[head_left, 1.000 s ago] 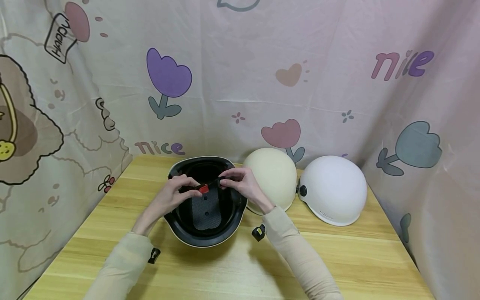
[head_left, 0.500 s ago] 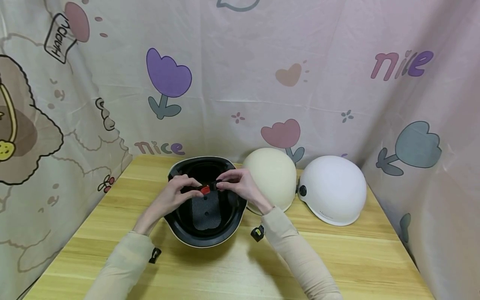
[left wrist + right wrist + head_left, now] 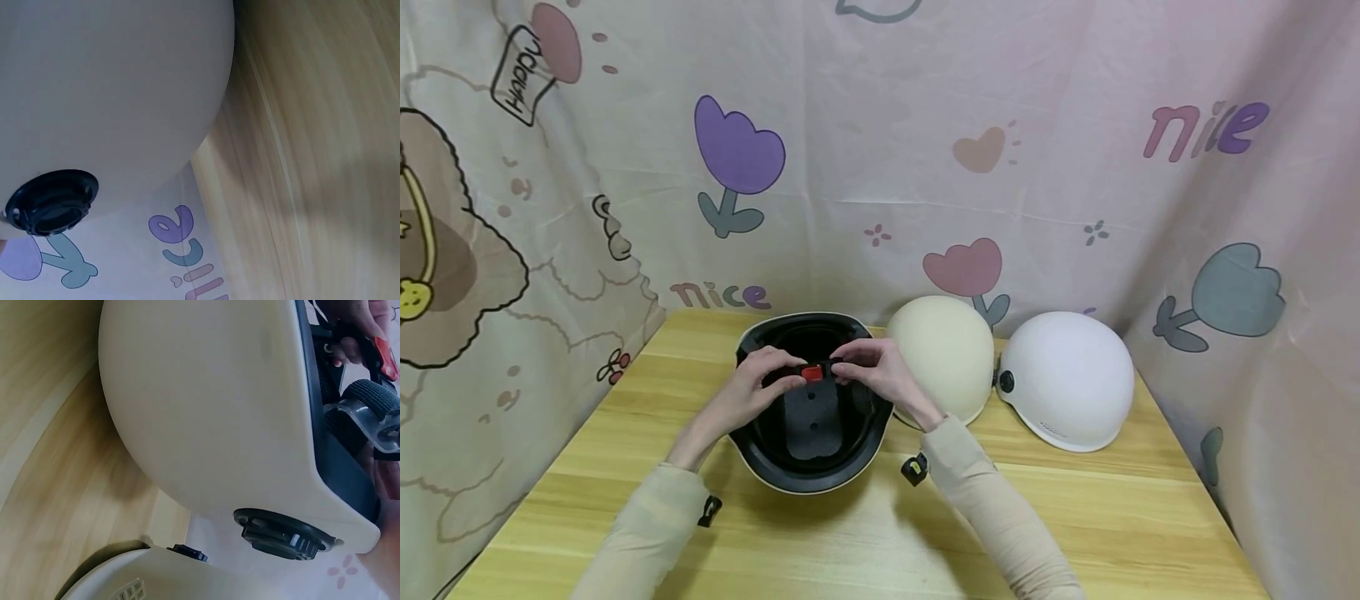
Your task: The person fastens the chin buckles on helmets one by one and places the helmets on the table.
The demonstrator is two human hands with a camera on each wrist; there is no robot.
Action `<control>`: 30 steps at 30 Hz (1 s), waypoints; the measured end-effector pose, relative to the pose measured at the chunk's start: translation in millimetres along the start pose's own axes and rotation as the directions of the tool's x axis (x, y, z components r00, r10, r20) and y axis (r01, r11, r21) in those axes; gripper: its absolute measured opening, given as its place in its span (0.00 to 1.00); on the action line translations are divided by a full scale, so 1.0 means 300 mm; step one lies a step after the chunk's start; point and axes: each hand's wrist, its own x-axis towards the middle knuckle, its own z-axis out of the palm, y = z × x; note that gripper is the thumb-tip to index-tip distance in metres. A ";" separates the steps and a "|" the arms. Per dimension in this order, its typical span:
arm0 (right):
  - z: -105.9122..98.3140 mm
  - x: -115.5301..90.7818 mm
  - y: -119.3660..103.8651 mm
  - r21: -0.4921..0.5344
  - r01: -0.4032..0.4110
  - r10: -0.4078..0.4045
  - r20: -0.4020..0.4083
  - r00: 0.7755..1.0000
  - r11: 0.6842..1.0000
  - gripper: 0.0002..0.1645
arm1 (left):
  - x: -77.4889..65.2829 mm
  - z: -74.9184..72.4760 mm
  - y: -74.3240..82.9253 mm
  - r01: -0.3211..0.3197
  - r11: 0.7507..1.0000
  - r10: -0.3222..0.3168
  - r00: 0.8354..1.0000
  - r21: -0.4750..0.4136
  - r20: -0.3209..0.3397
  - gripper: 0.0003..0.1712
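Basically, the upturned helmet (image 3: 808, 481) sits on the wood surface (image 3: 820, 550), opening up. Left hand (image 3: 748, 385): fingers (image 3: 781, 359) pinching the red buckle (image 3: 812, 373) over the opening. Right hand (image 3: 883, 369): fingers pinching a black strap piece (image 3: 830, 367) just beside it; cannot tell if joined. Both at the far half of the opening, above the liner (image 3: 812, 421). Cream helmet (image 3: 940, 354) close on the right, tight there; white helmet (image 3: 1067, 383) next along. Surface's far edge and curtain (image 3: 865, 125) near the far rim; wide surface toward the near side, left edge well apart.
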 end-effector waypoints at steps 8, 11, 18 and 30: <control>-0.017 -0.010 0.006 -0.127 -0.037 0.032 -0.039 0.999 0.991 0.11 | 0.004 -0.014 0.013 0.010 0.998 -0.010 1.000 0.067 0.000 0.26; -0.021 -0.014 0.013 -0.179 -0.048 0.040 -0.049 0.998 0.983 0.11 | -0.002 -0.017 0.008 -0.015 0.991 0.016 1.000 0.132 -0.007 0.25; -0.032 -0.017 0.036 -0.256 -0.029 0.019 -0.041 0.999 0.966 0.10 | -0.031 -0.022 -0.009 -0.015 0.988 0.022 0.999 0.154 -0.045 0.25; -0.034 -0.033 0.049 -0.256 0.019 -0.052 -0.120 0.991 0.966 0.09 | -0.111 -0.050 -0.045 0.222 0.975 -0.221 0.969 -0.001 -0.113 0.38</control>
